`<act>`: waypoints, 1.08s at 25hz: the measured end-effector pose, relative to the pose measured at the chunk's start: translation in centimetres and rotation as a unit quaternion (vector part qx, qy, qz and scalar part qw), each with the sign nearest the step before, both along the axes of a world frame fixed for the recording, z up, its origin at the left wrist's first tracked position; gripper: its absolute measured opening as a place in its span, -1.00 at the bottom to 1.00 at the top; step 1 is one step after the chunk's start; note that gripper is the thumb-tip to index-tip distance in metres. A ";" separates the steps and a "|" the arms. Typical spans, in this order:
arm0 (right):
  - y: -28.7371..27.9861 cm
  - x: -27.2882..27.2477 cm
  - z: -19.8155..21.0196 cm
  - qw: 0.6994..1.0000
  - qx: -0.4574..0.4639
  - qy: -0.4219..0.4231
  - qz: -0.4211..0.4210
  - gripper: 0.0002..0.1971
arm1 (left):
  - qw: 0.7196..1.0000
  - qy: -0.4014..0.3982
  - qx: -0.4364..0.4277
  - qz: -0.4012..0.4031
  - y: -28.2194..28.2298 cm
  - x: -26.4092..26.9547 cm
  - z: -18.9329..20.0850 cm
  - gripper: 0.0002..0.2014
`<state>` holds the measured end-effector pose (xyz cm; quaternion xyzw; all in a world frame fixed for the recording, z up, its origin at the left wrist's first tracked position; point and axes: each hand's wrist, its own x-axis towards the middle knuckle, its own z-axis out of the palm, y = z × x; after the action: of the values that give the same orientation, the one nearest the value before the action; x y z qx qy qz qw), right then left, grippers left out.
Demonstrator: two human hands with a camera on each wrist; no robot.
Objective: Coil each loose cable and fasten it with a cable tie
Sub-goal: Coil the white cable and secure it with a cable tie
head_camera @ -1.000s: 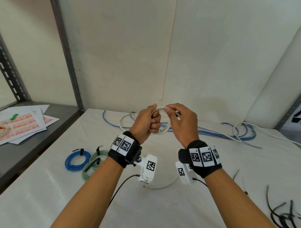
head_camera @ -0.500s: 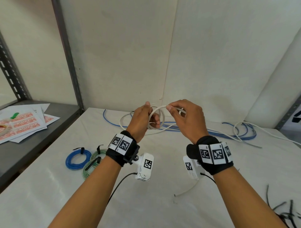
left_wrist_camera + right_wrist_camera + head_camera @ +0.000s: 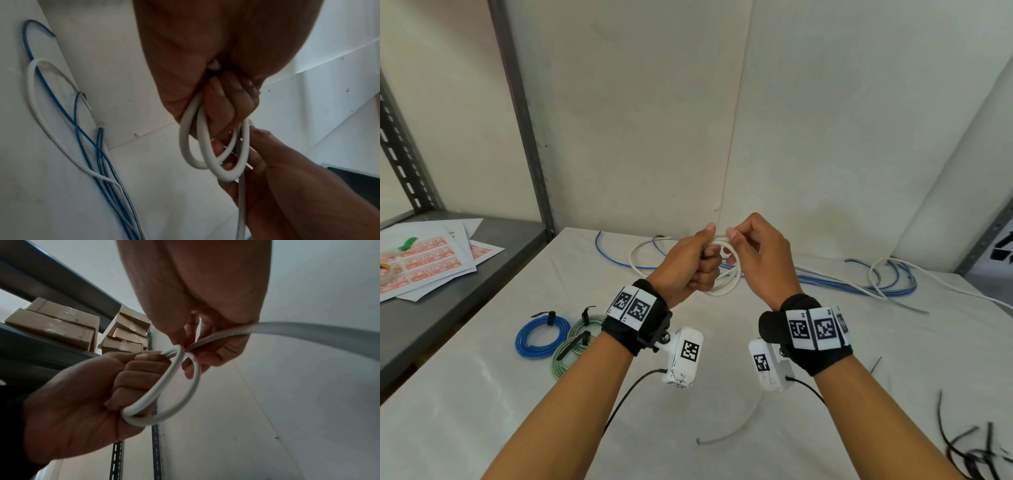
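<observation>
White cable (image 3: pixel 726 291) hangs as 2 small loops above the middle of the worktop (image 3: pixel 482 411), gripped between both hands. The left hand (image 3: pixel 688 263) is clenched around the loops, fingers curled over them and thumb on top; the left wrist view shows both loops dropping below the knuckles. The right hand (image 3: pixel 760 260) pinches the same cable at the top of the coil, thumb and forefinger closed on it, right against the left thumb. In the right wrist view a length of the cable runs out from that pinch toward 3 o'clock. A loose white tail (image 3: pixel 732 428) lies on the worktop at 6 o'clock from the hands, its end bare.

Beyond the hands, from 11 o'clock round to 3 o'clock, loose blue cables (image 3: pixel 859 287) and another loose white cable (image 3: pixel 893 284) sprawl along the wall edge of the worktop. At 8 o'clock sit a coiled blue cable (image 3: pixel 541 337) and 2 coiled green cables (image 3: pixel 570 346), touching one another, each with a black cable tie (image 3: pixel 548 316) around it. Spare black cable ties (image 3: pixel 976 448) lie in a heap at 4 o'clock, near the worktop's edge. At 9 o'clock a grey shelf (image 3: pixel 448 308) carries printed sheets (image 3: pixel 424 260).
</observation>
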<state>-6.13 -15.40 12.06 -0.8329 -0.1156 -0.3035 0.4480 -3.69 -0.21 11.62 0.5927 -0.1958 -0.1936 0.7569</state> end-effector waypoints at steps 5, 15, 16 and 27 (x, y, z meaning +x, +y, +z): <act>0.4 -0.5 0.0 0.996 0.078 0.015 0.049 -0.77 | 0.999 -0.026 -0.018 0.037 -0.2 -0.2 0.4 -0.48; -0.9 -0.1 0.3 0.992 0.113 -0.050 -0.018 -0.76 | 0.993 -0.094 0.018 0.064 0.4 0.1 0.6 -0.63; -0.9 -0.1 0.3 0.992 0.113 -0.057 -0.022 -0.77 | 0.999 -0.028 -0.036 0.016 0.5 -0.1 0.7 -0.62; -1.4 0.0 0.2 0.984 0.144 -0.096 -0.049 -0.77 | 0.995 -0.026 -0.096 0.024 0.7 -0.1 0.5 -0.68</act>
<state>-6.17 -16.76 12.25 -0.7316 -0.0724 -0.4167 0.5347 -3.77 0.49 12.15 0.5263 -0.2188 -0.1404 0.8096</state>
